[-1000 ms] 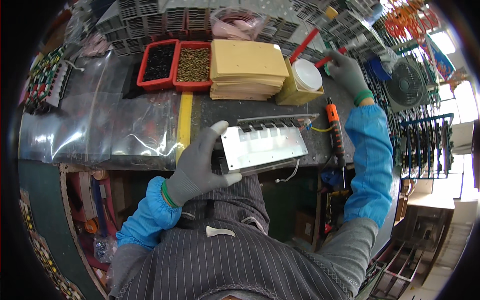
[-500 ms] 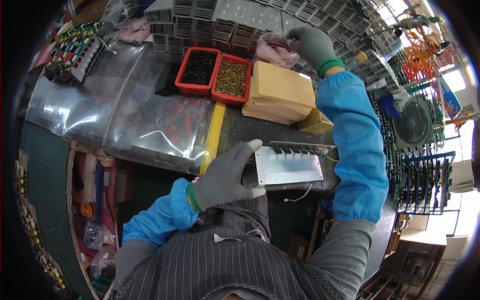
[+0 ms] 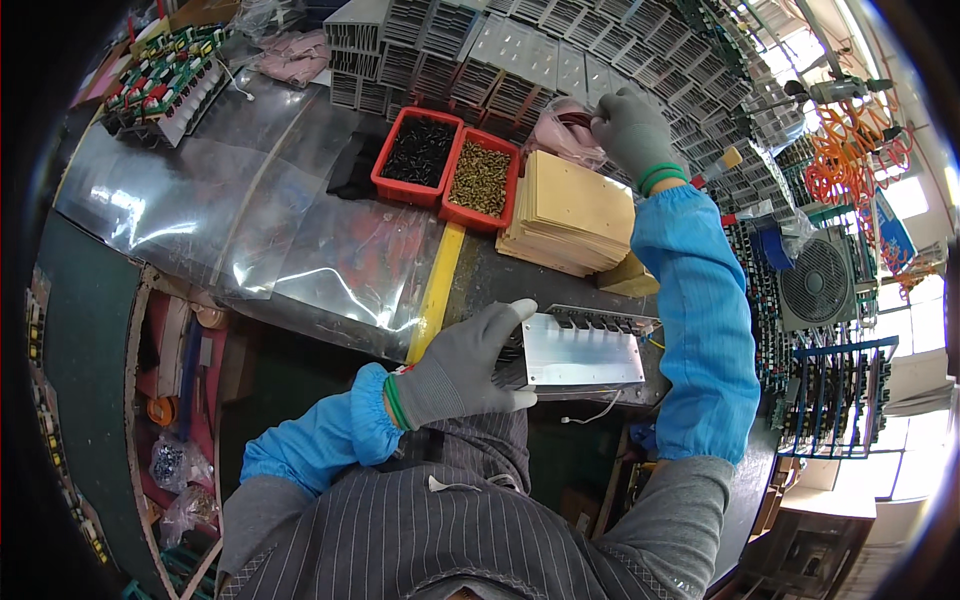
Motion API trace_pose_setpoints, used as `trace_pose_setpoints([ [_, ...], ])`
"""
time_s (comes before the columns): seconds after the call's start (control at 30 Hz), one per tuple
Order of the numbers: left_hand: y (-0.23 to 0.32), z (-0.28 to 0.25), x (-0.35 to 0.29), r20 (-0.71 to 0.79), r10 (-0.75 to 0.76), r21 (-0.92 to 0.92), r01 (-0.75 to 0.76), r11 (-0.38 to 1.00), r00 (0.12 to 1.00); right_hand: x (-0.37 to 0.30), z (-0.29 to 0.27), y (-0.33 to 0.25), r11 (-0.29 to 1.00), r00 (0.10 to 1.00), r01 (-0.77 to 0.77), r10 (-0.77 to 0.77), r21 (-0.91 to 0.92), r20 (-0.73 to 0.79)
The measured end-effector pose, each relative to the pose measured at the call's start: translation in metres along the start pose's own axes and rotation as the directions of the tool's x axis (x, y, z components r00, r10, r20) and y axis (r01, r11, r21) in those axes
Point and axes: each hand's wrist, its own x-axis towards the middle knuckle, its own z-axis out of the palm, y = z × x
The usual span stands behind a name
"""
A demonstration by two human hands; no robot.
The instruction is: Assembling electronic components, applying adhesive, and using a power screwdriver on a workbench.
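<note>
My left hand [image 3: 465, 368], in a grey glove, grips the left end of a circuit assembly with a flat silver metal plate [image 3: 583, 355], thumb above and fingers below. Dark components line the plate's far edge. A white wire with a small connector [image 3: 568, 420] hangs below it. My right hand [image 3: 632, 132], also gloved, is stretched far out beside a pink plastic bag [image 3: 565, 135] holding reddish items. Its fingers are curled together at the bag's right side. What they hold, if anything, is hidden.
Two red bins hold black parts [image 3: 420, 152] and brass-coloured screws [image 3: 480, 180]. A stack of tan sheets [image 3: 570, 215] stands near my right sleeve. Finned metal heat sinks [image 3: 500, 50] are piled behind. Circuit boards [image 3: 165, 85] sit at far left, a fan [image 3: 820, 278] at right.
The view has shifted slightly, so the bench appears lower and the bins farther right. My right hand stays by the pink bag, with its fingers more curled. My left hand keeps its grip.
</note>
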Motion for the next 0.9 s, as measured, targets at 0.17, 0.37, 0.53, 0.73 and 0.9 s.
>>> trace_pose_setpoints([
  [0.17, -0.001, -0.001, 0.001, 0.015, -0.004, 0.025, 0.003, 1.000, 1.000, -0.014, -0.014, -0.010, 0.978, 0.986, 0.126, -0.141, 0.164, 0.084],
  [0.37, 0.002, -0.002, 0.002, 0.009, -0.009, 0.010, 0.009, 1.000, 1.000, -0.015, -0.019, -0.001, 0.966, 0.981, 0.058, -0.101, 0.253, 0.164],
  [0.53, 0.003, -0.001, 0.000, -0.004, 0.013, 0.023, -0.013, 1.000, 1.000, -0.010, -0.012, 0.010, 0.944, 0.972, 0.020, -0.095, 0.329, 0.215],
  [0.73, 0.001, -0.001, 0.002, -0.021, 0.036, 0.047, -0.035, 0.998, 0.999, -0.011, -0.018, 0.010, 0.914, 0.980, -0.024, -0.058, 0.404, 0.190],
  [0.9, 0.004, -0.004, 0.003, -0.024, 0.026, 0.050, -0.025, 0.998, 0.999, -0.010, -0.016, 0.012, 0.907, 0.988, -0.029, -0.037, 0.421, 0.149],
])
